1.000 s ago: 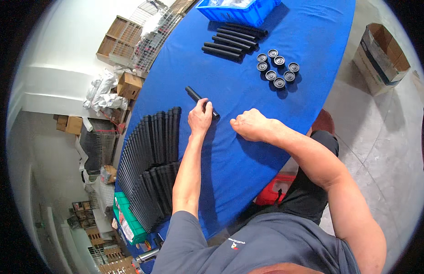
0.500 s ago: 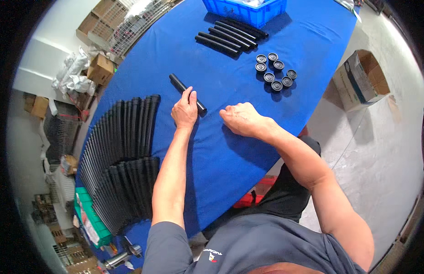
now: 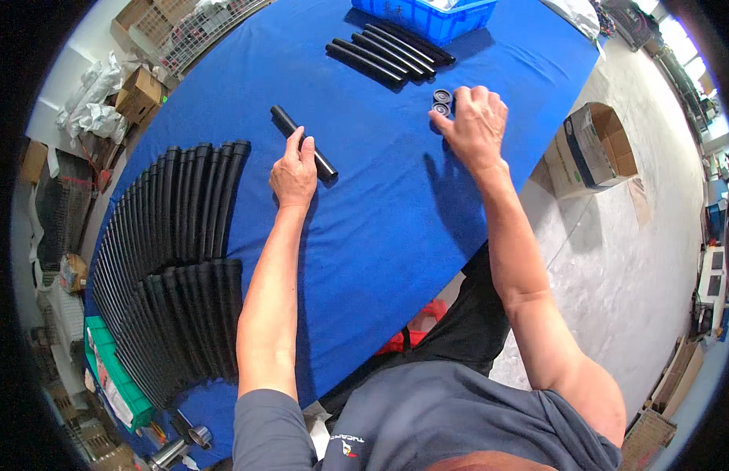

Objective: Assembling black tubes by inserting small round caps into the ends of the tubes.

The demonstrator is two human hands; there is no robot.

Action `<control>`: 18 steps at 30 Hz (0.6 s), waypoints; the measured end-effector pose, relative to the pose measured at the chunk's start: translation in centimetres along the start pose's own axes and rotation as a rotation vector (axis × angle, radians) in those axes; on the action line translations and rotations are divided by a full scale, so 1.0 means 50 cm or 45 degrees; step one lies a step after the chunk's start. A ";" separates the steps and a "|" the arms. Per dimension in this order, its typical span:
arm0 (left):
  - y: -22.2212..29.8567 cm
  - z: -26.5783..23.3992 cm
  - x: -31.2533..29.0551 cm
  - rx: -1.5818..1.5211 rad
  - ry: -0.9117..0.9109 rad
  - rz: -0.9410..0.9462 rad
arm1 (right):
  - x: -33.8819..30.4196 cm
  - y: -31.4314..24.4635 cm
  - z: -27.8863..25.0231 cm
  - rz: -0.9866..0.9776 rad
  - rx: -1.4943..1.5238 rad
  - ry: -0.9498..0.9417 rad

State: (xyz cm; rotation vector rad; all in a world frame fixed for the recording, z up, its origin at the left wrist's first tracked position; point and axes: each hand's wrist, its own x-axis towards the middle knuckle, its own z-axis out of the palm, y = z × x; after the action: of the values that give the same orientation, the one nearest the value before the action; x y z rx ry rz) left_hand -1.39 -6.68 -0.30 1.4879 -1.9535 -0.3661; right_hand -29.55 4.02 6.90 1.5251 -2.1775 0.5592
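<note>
A short black tube [image 3: 317, 162] lies slantwise under my left hand [image 3: 294, 174], whose fingers and thumb are closed round its middle. Farther right, my right hand [image 3: 477, 132] reaches over a group of round black caps, thumb spread from the curved fingers, with nothing visible between them. Two ringed black caps [image 3: 441, 102] show beside the thumb; the hand hides the rest of the group. Beyond both hands, several loose black tubes [image 3: 367, 62] lie side by side near the blue bin.
To the left, two rows of black tubes [image 3: 188, 204] with wider ends cover the blue cloth [image 3: 364, 235]. A blue bin [image 3: 458, 22] stands at the far edge, a green bin [image 3: 117, 373] at the near left. An open carton [image 3: 588, 153] sits on the floor to the right.
My right hand has moved from near the tube, fingers curled, away to the caps, and its fingers have spread. My left hand keeps its hold on the tube. The whole view has shifted slightly.
</note>
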 end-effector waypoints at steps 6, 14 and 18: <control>0.001 0.012 -0.003 -0.048 0.112 0.062 | 0.017 0.009 0.055 0.104 -0.144 -0.088; 0.001 0.011 -0.004 -0.102 0.059 0.016 | 0.018 0.003 0.056 0.122 -0.167 -0.307; 0.000 -0.001 -0.007 -0.075 0.036 -0.006 | 0.007 -0.021 0.055 0.071 -0.073 -0.169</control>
State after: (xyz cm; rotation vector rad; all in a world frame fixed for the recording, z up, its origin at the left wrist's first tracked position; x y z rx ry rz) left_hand -1.32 -6.36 -0.37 1.4532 -1.9013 -0.3995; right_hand -28.98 1.92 4.89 1.5150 -2.3212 0.4200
